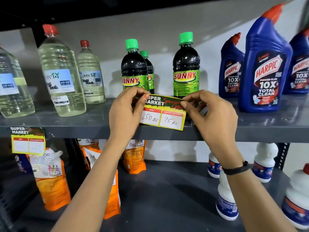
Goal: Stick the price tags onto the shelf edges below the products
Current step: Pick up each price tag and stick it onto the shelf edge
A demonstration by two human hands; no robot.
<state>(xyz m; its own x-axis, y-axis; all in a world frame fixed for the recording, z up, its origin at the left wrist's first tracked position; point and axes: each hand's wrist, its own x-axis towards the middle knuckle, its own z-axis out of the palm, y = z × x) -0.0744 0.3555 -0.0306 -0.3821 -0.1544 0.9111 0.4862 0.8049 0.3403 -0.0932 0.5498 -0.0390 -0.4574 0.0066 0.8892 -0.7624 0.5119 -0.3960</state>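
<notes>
We pinch a price tag (150 and 75 handwritten) below the Sunny bottles, left hand and right hand gripping its top corners.

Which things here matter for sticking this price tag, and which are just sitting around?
In use: price tag, left hand, right hand, shelf edge, Sunny bottles.

Just there: bleach bottles, Harpic bottles, orange pouches, white bottles, hung tag.
</notes>
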